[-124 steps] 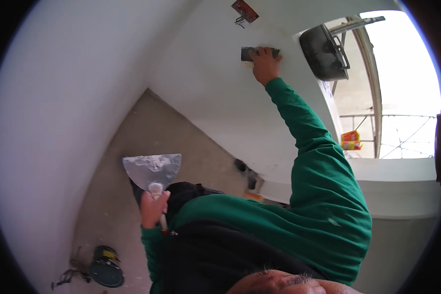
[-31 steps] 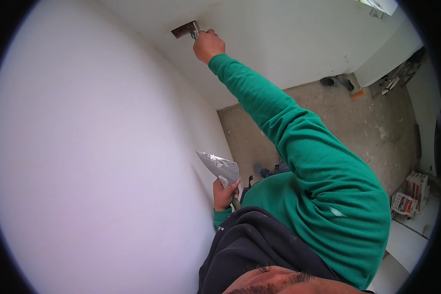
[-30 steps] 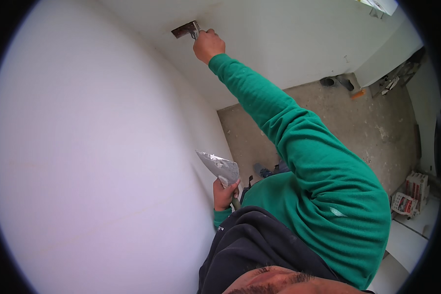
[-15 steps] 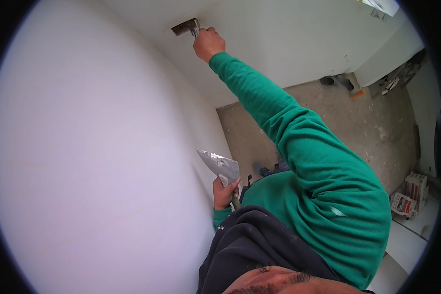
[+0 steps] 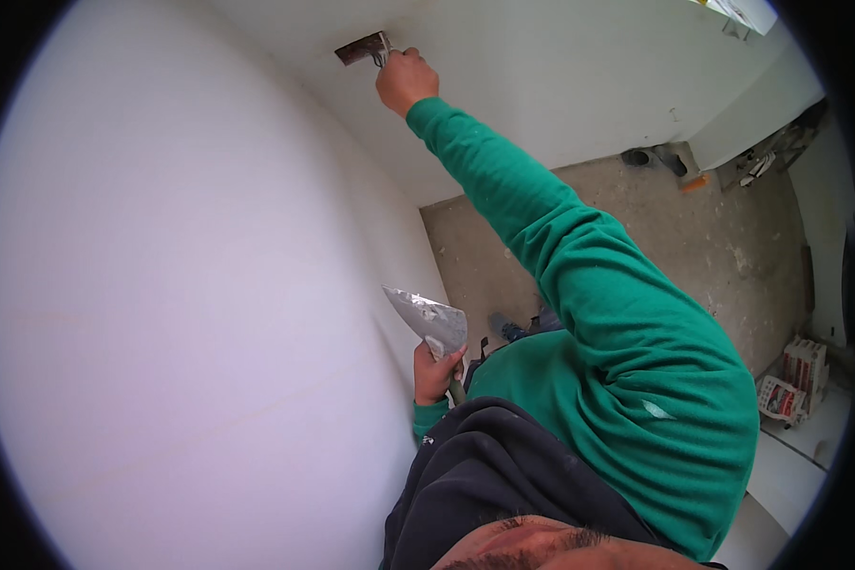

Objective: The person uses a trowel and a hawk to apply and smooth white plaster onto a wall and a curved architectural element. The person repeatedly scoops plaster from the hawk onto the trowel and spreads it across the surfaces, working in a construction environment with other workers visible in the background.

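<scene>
Head cam: right hand is stretched way up, fist wrapped around a small putty knife with its blade flat against the white wall. Left hand stays low near the chest, clenched on a wide filler-smeared spatula.

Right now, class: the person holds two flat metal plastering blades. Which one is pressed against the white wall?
The narrow dark blade in the raised right hand; the broad plaster-smeared blade sits in the lowered left hand.

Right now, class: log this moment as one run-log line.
right hand: putty knife on white wall | left hand: holds filler-smeared wide blade | floor: concrete
</scene>
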Motion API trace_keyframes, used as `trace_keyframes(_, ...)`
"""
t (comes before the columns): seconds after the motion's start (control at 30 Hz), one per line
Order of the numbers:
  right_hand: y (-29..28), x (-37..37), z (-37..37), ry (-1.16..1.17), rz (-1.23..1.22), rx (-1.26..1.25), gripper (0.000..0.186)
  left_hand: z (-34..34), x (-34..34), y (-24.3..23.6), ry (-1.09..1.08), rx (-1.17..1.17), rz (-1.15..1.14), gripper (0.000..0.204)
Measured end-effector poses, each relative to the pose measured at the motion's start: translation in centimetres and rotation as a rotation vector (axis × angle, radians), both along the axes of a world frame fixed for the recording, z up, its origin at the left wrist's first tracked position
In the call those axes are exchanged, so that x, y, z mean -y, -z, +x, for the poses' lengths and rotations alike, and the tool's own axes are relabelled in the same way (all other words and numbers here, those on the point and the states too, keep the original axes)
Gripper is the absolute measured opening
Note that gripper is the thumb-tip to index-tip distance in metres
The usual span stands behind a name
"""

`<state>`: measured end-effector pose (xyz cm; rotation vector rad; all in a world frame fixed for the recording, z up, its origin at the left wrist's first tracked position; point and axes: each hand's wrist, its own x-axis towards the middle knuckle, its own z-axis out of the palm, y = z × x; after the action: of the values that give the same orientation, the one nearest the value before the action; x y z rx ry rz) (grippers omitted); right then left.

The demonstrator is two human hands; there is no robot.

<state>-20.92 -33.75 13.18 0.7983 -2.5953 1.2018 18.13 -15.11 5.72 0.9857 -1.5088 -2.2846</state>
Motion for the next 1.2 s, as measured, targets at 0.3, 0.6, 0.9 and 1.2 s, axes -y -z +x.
trace_keyframes(0.3, 0.1, 0.1, -0.1, -0.015, 0.018, 0.074, 0.021, 0.8, 0.3, 1.0, 0.026, 0.021, 0.006, 0.014)
trace_keyframes(0.6, -0.1, -0.1, 0.1, -0.03, -0.003, 0.087, 0.021, 0.0, 0.0, 0.0, 0.018, 0.025, -0.02, 0.021)
trace_keyframes(0.9, 0.1, -0.1, -0.1, -0.023, 0.026, 0.081, 0.021, 0.5, 0.2, 0.7, 0.038, 0.012, 0.014, 0.014)
trace_keyframes(1.2, -0.3, -0.3, 0.2, -0.043, 0.045, 0.128, 0.023, 0.6, 0.3, 0.6, 0.047, 0.02, 0.022, 0.015)
